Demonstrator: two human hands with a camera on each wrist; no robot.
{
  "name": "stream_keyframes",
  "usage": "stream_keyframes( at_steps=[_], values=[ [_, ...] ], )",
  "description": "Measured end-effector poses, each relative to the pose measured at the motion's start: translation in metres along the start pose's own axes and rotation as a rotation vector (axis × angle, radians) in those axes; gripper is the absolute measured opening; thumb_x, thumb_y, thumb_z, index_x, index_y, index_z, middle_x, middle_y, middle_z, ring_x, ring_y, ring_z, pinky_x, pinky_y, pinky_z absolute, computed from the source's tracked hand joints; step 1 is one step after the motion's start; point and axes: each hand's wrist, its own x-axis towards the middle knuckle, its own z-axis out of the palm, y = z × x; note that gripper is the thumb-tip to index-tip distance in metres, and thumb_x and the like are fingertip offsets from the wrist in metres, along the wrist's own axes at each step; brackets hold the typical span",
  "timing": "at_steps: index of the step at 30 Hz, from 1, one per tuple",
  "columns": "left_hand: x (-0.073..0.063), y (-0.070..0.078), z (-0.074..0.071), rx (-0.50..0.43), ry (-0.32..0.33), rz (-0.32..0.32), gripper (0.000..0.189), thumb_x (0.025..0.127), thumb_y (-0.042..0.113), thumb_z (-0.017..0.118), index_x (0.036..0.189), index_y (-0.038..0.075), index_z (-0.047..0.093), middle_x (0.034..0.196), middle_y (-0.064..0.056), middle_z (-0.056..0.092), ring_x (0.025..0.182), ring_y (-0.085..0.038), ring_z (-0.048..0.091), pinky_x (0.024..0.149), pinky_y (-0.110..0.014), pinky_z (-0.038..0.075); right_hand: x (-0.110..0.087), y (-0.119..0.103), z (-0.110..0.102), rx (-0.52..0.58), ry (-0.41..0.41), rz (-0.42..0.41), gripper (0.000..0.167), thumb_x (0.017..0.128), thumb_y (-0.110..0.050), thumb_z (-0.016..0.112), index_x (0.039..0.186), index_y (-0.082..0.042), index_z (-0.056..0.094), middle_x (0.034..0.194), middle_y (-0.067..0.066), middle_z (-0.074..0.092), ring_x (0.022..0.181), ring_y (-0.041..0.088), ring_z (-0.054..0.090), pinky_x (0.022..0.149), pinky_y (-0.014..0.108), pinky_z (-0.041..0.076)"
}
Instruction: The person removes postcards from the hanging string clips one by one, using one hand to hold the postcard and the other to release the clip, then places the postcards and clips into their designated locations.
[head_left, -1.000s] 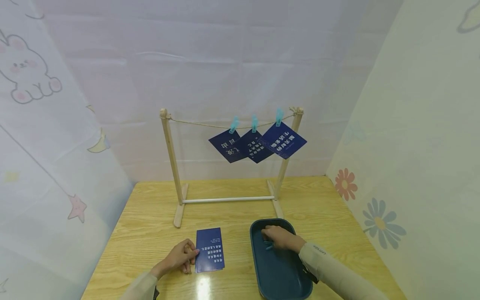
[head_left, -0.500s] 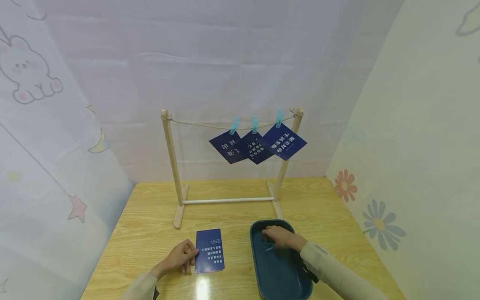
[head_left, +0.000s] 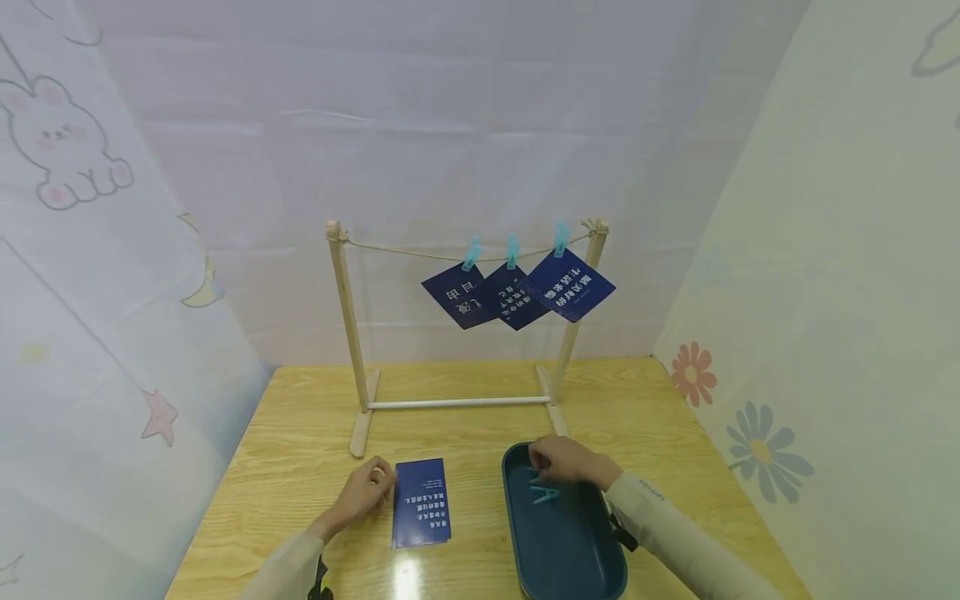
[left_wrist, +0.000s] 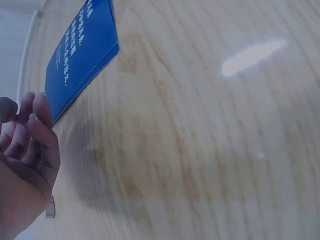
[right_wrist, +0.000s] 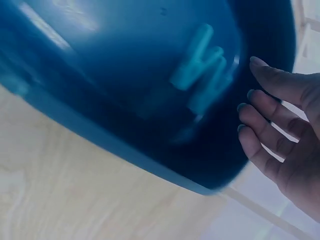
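My left hand (head_left: 365,493) is just left of a small stack of dark blue cards (head_left: 422,504) with white lettering. In the left wrist view its fingers (left_wrist: 42,132) bend loosely with nothing held, beside the blue card (left_wrist: 82,55). My right hand (head_left: 566,461) reaches over the far end of a dark blue tray (head_left: 512,517). Light blue clothespins (right_wrist: 195,60) lie on the tray floor, blurred in the right wrist view. There the thumb and fingers of the right hand (right_wrist: 287,117) are apart, with no clothespin between them.
Behind the tray stands a wooden rack (head_left: 347,317) with a string (head_left: 405,252) between its posts. Several clothespins (head_left: 512,250) hold blue cards (head_left: 573,283) on its right half. A white rod (head_left: 457,403) joins the feet on the wooden table (head_left: 300,417).
My left hand has lifted off the card stack and shifted up and slightly left. My right hand has risen from the tray floor, revealing more of the clothespins.
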Motion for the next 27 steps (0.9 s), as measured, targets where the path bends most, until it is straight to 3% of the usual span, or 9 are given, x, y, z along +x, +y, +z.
stream_keyframes(
  at_steps=[3,7,11,14,17,23,27],
  values=[
    [0.008,0.003,0.001,0.003,0.032,-0.023,0.018,0.104,0.017,0.055,0.103,-0.001,0.053,0.07,-0.018,0.062,0.055,-0.029,0.061,0.044,-0.026,0.046,0.002,0.001,-0.012,-0.005,0.032,-0.015,0.018,0.086,-0.008,0.077,0.084,-0.012,0.06,0.075,-0.008,0.051,0.065,0.005,0.046,0.058,0.025,0.043],
    [0.021,0.009,0.001,0.022,0.066,-0.019,0.019,0.104,0.016,0.054,0.106,-0.003,0.054,0.073,-0.019,0.063,0.06,-0.036,0.064,0.048,-0.035,0.053,0.006,0.0,-0.027,-0.029,0.072,-0.031,0.017,0.089,-0.011,0.075,0.082,-0.014,0.059,0.073,-0.008,0.051,0.064,0.006,0.045,0.058,0.026,0.042],
    [0.032,0.021,0.0,0.057,0.108,0.041,0.018,0.104,0.015,0.054,0.106,-0.003,0.055,0.076,-0.019,0.065,0.067,-0.043,0.065,0.058,-0.042,0.057,0.009,-0.003,-0.04,-0.059,0.118,-0.045,0.015,0.091,-0.015,0.073,0.083,-0.015,0.061,0.073,-0.009,0.053,0.064,0.006,0.048,0.058,0.027,0.045],
    [0.041,0.033,0.0,0.082,0.156,0.084,0.015,0.103,0.014,0.056,0.105,0.0,0.057,0.077,-0.016,0.066,0.07,-0.044,0.065,0.06,-0.036,0.057,0.012,-0.005,-0.053,-0.041,0.151,-0.043,0.011,0.094,-0.017,0.07,0.086,-0.015,0.063,0.075,-0.009,0.055,0.064,0.005,0.049,0.058,0.027,0.046],
    [0.052,0.046,0.0,0.104,0.194,0.097,0.015,0.103,0.016,0.057,0.108,0.003,0.059,0.078,-0.012,0.066,0.072,-0.04,0.066,0.061,-0.031,0.055,0.015,-0.005,-0.07,0.001,0.173,-0.04,0.009,0.097,-0.017,0.066,0.089,-0.012,0.064,0.077,-0.008,0.056,0.064,0.004,0.048,0.058,0.025,0.045],
    [0.072,0.07,0.0,0.129,0.233,0.148,0.018,0.104,0.017,0.055,0.112,0.002,0.058,0.085,-0.016,0.066,0.069,-0.019,0.065,0.064,-0.03,0.056,0.023,-0.013,-0.105,0.01,0.239,-0.03,0.011,0.098,-0.016,0.064,0.09,-0.01,0.064,0.078,-0.006,0.056,0.065,0.007,0.048,0.059,0.026,0.045],
    [0.082,0.082,-0.002,0.153,0.277,0.192,0.016,0.104,0.016,0.055,0.111,0.001,0.058,0.085,-0.013,0.067,0.071,-0.022,0.066,0.065,-0.033,0.057,0.033,-0.022,-0.122,-0.023,0.292,-0.045,0.011,0.098,-0.016,0.064,0.089,-0.011,0.065,0.079,-0.005,0.058,0.068,0.008,0.052,0.062,0.026,0.048]
  ],
)
